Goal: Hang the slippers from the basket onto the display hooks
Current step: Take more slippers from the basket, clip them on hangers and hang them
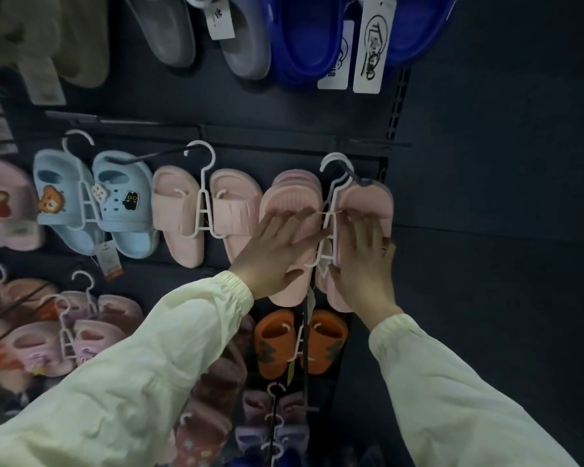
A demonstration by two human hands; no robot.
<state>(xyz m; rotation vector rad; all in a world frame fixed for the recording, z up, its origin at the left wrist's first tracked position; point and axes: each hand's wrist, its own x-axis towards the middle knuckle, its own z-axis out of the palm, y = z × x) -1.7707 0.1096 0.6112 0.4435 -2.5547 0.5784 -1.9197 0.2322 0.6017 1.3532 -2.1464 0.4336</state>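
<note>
Head view, middle right — with left hand (277,252) and right hand (364,261) spread flat, pressing on pink slippers (292,188) hung from a white hanger (332,195).

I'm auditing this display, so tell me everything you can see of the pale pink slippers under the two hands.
The pale pink slippers look like soft moulded foam slides with ribbed straps, toes up and uppers facing out. They hang side by side on a white plastic hanger whose hook sits over a dark display hook. A second, overlapping hanger hook suggests another pair behind. The left hand lies flat on the left slipper, and the right hand on the right one.
</note>
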